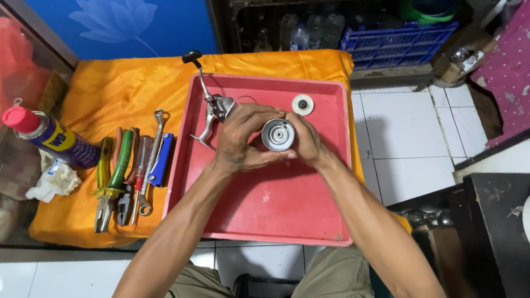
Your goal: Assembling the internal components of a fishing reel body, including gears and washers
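Both hands, left hand and right hand, curl fingers around a fishing reel near the red tray's far edge; its spool faces up.

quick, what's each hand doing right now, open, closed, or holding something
Left hand: closed around the fishing reel above the red tray.
Right hand: closed on the reel's round metal spool.

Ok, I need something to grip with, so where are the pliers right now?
In the head view, the pliers lie on the orange cloth left of the red tray, first in the tool row, beside the screwdriver and below the spray can.
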